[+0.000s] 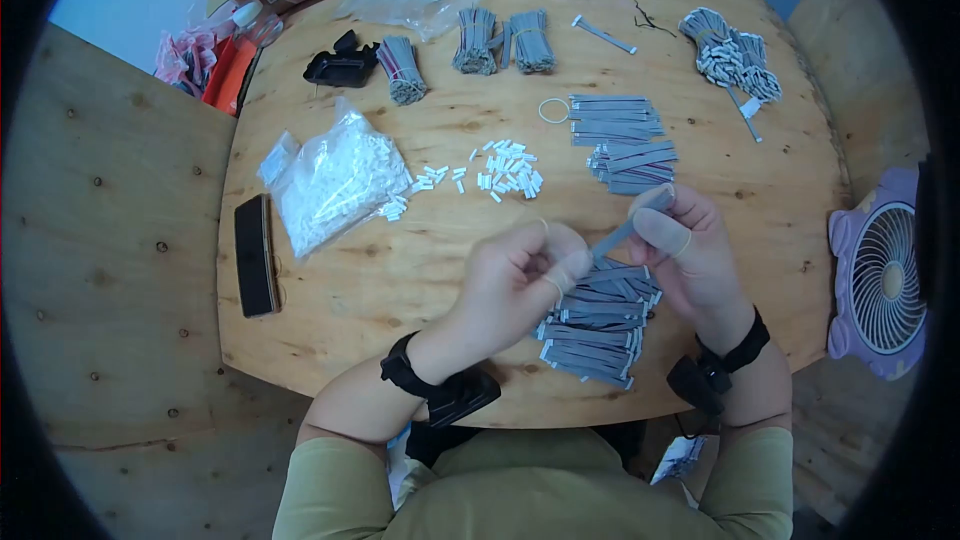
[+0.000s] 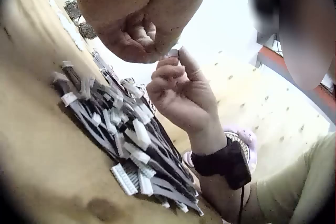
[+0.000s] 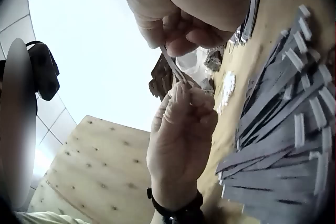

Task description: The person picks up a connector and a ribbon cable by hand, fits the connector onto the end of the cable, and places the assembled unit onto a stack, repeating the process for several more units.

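Observation:
A short grey flat ribbon cable (image 1: pixel 616 239) spans the gap between both hands, held up over the table. My left hand (image 1: pixel 520 275) pinches its lower end, and my right hand (image 1: pixel 692 250) pinches the upper end between thumb and fingers. Pale covers with rolled rims sit on some fingertips. In the right wrist view the cable (image 3: pixel 172 65) runs slantwise from one hand to the other. Its ends are mostly hidden by the fingers. Below the hands lies a pile of similar ribbon cables (image 1: pixel 590 350) with white connectors, partly overlapped by the left hand.
Loose white connectors (image 1: pixel 510 172) lie beside a clear bag of them (image 1: pixel 340 180). Further stacks of cables (image 1: pixel 615 120) sit beyond the right hand. Banded cable bundles (image 1: pixel 475 42) stand at the back. A phone (image 1: pixel 256 255) lies left; a purple fan (image 1: pixel 885 275) stands right.

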Demonstrator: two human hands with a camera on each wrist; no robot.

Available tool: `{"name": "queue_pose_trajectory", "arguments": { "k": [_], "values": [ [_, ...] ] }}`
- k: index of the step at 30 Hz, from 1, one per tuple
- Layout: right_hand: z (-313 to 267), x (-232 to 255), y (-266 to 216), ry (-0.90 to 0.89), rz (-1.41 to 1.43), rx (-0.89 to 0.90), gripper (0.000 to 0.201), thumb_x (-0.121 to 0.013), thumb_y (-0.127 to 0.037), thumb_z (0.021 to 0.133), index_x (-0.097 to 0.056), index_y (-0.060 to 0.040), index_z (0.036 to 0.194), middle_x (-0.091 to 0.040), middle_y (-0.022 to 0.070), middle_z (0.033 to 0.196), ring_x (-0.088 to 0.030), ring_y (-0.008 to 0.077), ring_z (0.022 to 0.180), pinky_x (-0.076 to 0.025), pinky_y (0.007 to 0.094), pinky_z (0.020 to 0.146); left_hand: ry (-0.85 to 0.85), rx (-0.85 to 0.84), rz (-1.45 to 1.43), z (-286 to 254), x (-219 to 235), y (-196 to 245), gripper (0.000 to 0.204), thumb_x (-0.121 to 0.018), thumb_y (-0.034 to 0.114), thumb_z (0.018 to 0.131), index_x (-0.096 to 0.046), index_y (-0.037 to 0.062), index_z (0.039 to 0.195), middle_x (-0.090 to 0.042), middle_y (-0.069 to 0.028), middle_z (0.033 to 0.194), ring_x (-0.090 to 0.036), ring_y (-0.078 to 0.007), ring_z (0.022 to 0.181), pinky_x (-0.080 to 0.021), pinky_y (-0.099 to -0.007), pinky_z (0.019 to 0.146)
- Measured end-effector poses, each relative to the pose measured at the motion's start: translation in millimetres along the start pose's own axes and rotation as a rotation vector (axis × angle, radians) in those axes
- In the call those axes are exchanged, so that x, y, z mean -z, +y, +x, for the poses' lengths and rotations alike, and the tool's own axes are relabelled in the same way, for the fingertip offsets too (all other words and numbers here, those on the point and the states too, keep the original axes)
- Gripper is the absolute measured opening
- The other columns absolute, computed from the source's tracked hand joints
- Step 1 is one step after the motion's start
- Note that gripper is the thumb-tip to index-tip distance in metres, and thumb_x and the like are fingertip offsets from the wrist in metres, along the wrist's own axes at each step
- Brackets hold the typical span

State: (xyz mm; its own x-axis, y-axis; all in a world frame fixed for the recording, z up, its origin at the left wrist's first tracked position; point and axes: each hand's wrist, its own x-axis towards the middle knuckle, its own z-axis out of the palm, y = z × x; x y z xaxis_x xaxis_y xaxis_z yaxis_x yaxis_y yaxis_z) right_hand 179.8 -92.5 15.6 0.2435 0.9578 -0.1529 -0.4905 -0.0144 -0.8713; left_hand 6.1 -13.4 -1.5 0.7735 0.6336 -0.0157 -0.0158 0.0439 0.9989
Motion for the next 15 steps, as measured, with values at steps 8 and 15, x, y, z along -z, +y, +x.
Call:
{"name": "queue_pose_trajectory", "arguments": {
  "k": [8, 15],
  "values": [
    [-6.5, -21.4, -0.1, -0.107, 0.065, 0.058, 0.008, -0.055, -0.006, 0.080, -0.048, -0.0049, 0.084, -0.053, 0.0038, 0.069, -0.050, 0.0067, 0.062, -0.041, 0.0206, 0.056, -0.179, -0.228, 0.334, -2.5, -2.9, 10.8, 0.011, -0.060, 0.010, 0.078, -0.057, 0.0015, 0.084, -0.055, -0.0032, 0.073, -0.051, -0.0070, 0.064, -0.042, -0.0212, 0.056],
    [-8.8, -13.2, -12.6, -0.125, -0.281, -0.178, 0.006, -0.053, -0.008, 0.081, -0.053, -0.0025, 0.084, -0.051, 0.0004, 0.062, -0.045, 0.0036, 0.052, -0.036, 0.0170, 0.048, -0.047, 0.057, -0.179, 0.4, 4.7, 7.2, 0.016, -0.055, 0.012, 0.083, -0.056, 0.0002, 0.093, -0.058, -0.0022, 0.079, -0.052, -0.0063, 0.065, -0.043, -0.0186, 0.059]
  ]
}}
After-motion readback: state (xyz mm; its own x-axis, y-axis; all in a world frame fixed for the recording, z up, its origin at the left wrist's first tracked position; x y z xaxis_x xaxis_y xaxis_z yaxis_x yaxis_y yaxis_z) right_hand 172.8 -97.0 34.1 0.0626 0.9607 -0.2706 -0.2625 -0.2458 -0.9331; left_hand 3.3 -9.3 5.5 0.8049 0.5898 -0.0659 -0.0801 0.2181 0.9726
